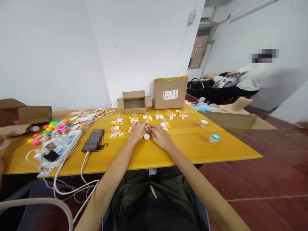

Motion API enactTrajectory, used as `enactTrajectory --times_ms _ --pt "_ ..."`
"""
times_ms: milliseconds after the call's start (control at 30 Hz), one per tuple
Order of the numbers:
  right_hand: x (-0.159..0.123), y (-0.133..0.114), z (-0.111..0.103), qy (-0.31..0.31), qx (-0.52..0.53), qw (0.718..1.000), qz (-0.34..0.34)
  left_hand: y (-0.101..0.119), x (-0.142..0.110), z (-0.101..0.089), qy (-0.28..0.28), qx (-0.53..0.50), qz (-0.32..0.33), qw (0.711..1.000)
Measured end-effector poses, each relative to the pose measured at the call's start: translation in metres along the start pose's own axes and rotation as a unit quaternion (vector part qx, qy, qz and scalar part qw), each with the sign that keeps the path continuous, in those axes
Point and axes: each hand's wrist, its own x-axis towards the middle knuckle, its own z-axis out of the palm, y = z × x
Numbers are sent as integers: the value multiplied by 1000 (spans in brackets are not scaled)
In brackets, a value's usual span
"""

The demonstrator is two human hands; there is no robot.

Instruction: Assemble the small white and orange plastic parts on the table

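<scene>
My left hand [139,131] is over the middle of the yellow table, its fingers bent beside small white pieces. What it pinches, if anything, is hidden. Facing it, my right hand [160,137] has its fingers curled in toward the same spot; anything in them is too small to name. A round white cap [146,137] lies between the hands, on the near side. Around them are groups of small white ring-like pieces [115,135], orange toothed discs [117,123], white caps [163,124] and clear little cups [113,130].
Two lidded cups, one white-topped [204,123] and one teal-topped [215,138], stand at right. Cardboard boxes [170,93] line the back. Leftward are a black device [93,140] on a cable, a power strip [64,147] and coloured balls [51,126]. Another person [252,77] sits far right.
</scene>
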Motion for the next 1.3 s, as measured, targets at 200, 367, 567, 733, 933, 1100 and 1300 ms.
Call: enactTrajectory --times_ms 200,367,567,733,933,1100,1300 --pt "1 6 3 -5 -8 999 45 -3 0 1 -9 -12 9 1000" --pt "2 6 1 -50 -4 998 47 -6 -1 3 -44 -53 33 997" --pt "2 5 -3 -62 18 997 39 -9 -1 4 -47 -56 32 997" --pt "2 5 -4 -46 41 998 25 -8 -1 4 -37 -58 35 997" --pt "7 6 1 -26 40 998 43 -6 -1 1 -64 -64 37 995" --pt "10 4 2 -67 19 996 54 -7 -2 4 -76 -44 38 995" --pt "9 -2 -5 -89 23 994 54 -10 -3 8 -63 -38 38 997"
